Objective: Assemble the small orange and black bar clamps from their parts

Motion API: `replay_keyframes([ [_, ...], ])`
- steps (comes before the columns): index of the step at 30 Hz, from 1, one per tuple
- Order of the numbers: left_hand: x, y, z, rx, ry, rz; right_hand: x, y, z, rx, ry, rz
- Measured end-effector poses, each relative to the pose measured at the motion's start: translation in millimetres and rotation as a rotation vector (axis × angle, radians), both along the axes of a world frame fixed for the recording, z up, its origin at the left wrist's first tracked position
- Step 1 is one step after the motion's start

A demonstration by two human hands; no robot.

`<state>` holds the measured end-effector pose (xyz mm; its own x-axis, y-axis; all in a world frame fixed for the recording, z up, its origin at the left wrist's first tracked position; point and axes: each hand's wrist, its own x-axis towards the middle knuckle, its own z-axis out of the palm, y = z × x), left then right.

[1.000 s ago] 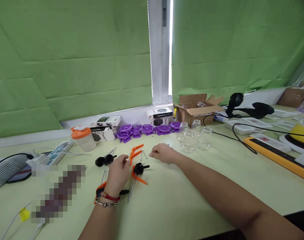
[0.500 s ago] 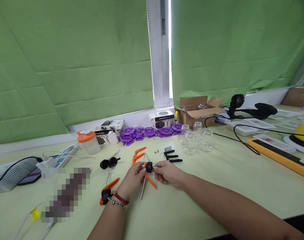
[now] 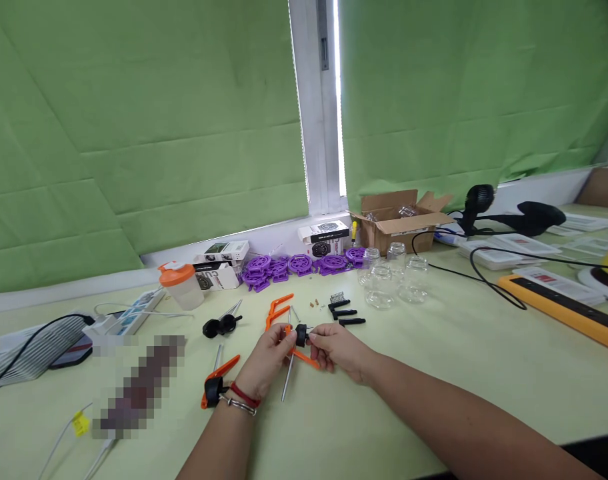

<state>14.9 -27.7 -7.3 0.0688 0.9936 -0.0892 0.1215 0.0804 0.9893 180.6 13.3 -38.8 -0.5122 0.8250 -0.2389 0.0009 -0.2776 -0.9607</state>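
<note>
My left hand (image 3: pixel 275 347) pinches an orange lever handle (image 3: pixel 307 360) where it meets a black round part (image 3: pixel 301 335). My right hand (image 3: pixel 334 347) has its thumb and forefinger closed at the right side of that black part; a thin metal piece shows there, its end hidden by the fingers. Below the left hand a metal rod (image 3: pixel 287 383) slants down over the table. Left of my wrist lies a similar orange handle with a black round part (image 3: pixel 213 392) and a rod. Beyond my hands are orange levers (image 3: pixel 279 310), small brass pieces (image 3: pixel 315 303), springs (image 3: pixel 337 297) and black handles (image 3: pixel 351 321).
Black cups with rods (image 3: pixel 221 325) lie at the left, near an orange-lidded shaker (image 3: pixel 180 285) and a power strip (image 3: pixel 139 310). Purple plastic pieces (image 3: pixel 300 265) line the back. Upturned glass jars (image 3: pixel 381 287) stand before a cardboard box (image 3: pixel 401 223). Cables cross the right side.
The orange lever has swung up and to the right, toward my right fingers. Both hands stay at the black part, and the view has shifted slightly.
</note>
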Motion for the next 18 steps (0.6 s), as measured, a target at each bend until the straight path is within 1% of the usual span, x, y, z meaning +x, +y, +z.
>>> replay_keyframes([
  [2, 4, -1, 1.0, 0.004, 0.026, -0.07, 0, -2, 1.9, -0.001, 0.002, -0.007],
  [6, 1, 0, 0.1, -0.031, 0.022, -0.093, -2, -4, 5.1, 0.019, -0.025, -0.037],
  [9, -4, 1, -0.9, -0.005, -0.031, -0.128, -2, -3, 5.2, 0.076, -0.048, -0.057],
  [12, -6, 1, -1.9, 0.025, -0.055, -0.103, 0, 0, 3.8, 0.113, -0.082, -0.086],
  [15, -5, 2, -2.9, 0.042, -0.065, -0.069, 4, 4, 2.8, 0.148, -0.064, -0.132],
  [18, -3, 2, -2.4, 0.055, -0.042, -0.074, 7, 6, 3.2, 0.189, -0.035, -0.126],
])
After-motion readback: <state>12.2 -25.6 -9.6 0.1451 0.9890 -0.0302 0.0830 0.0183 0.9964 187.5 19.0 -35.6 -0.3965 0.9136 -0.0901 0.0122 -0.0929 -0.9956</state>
